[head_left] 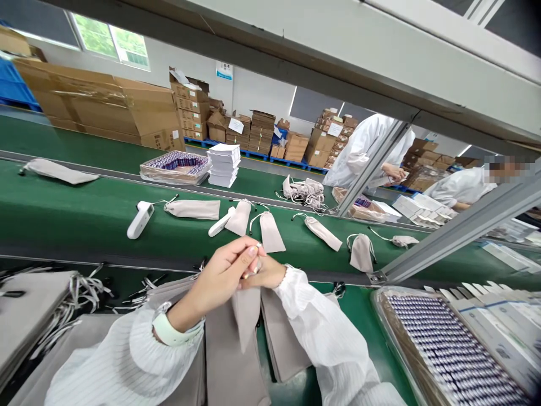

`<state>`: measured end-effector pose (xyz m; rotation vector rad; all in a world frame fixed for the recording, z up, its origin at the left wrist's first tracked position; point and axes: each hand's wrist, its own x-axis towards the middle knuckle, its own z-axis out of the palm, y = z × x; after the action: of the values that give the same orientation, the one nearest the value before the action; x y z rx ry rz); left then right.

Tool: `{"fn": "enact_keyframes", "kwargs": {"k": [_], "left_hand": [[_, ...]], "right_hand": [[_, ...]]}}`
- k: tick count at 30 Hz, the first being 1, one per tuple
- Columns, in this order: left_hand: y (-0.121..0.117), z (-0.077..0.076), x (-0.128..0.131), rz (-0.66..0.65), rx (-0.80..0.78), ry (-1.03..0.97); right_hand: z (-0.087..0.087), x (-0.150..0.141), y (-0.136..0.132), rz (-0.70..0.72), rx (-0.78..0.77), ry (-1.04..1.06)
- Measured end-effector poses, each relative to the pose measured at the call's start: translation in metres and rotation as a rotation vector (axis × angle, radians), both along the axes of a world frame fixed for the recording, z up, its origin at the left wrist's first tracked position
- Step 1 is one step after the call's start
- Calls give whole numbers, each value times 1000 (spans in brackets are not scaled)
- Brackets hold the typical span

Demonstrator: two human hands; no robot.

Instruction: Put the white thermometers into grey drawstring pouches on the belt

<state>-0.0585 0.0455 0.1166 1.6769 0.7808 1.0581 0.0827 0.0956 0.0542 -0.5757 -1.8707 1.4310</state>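
Note:
A grey drawstring pouch (pixel 246 318) hangs point-down in front of me, with its upper end inside my hands. My right hand (pixel 270 273) is wrapped round the top of it. My left hand (pixel 226 273) is closed too, thumb and fingers pinched at the pouch's mouth against the right fingers; the fingers partly hide what they grip. Below lie stacks of flat grey pouches (pixel 230 361), and another stack (pixel 287 344) sits under my right forearm. On the green belt beyond are a white handheld device (pixel 141 220) and a second one (pixel 221 221) partly beside a pouch (pixel 239 217).
Several pouches, one a grey pouch (pixel 273 232), lie along the green belt (pixel 84 220). A tray of batteries (pixel 448 338) stands at right beside white boxes (pixel 507 321). A slanted metal post (pixel 448 225) rises at right. Across the belt, co-workers in white coats (pixel 367 146) work.

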Motion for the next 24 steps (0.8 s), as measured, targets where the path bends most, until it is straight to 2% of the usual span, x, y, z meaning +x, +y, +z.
{"fn": "enact_keyframes", "kwargs": {"k": [1, 2, 5, 6, 7, 8, 11, 13, 15, 17, 19, 21, 22, 24], "left_hand": [[0, -5, 4, 5, 49, 49], [1, -10, 8, 11, 105, 120], [5, -39, 24, 13, 327, 431], [8, -51, 30, 9, 416, 543], [11, -64, 35, 25, 493, 648], [15, -76, 39, 38, 523, 698], [23, -103, 45, 83, 544, 769], [25, -110, 44, 109, 553, 808], [23, -111, 43, 136, 570, 847], [18, -108, 43, 168, 588, 880], [12, -105, 44, 201, 605, 905], [7, -102, 46, 228, 620, 925], [5, -102, 46, 237, 627, 934], [2, -100, 47, 252, 639, 951]], "right_hand": [[0, 3, 5, -146, 12, 45], [1, 12, 12, -382, 24, 65], [5, 64, 35, -1272, 55, -37], [5, 84, 41, -1455, 55, -93], [5, 102, 45, -1574, 41, -157], [2, 117, 47, -1634, 14, -221], [-16, 140, 45, -1650, -99, -425], [-30, 137, 43, -1640, -143, -547], [-37, 123, 43, -1596, -60, -656], [-35, 100, 49, -1386, 163, -714], [-29, 67, 61, -1012, 329, -709], [-25, 29, 79, -715, 314, -704], [-25, 10, 90, -654, 274, -725], [-27, -23, 114, -670, 217, -765]]}}
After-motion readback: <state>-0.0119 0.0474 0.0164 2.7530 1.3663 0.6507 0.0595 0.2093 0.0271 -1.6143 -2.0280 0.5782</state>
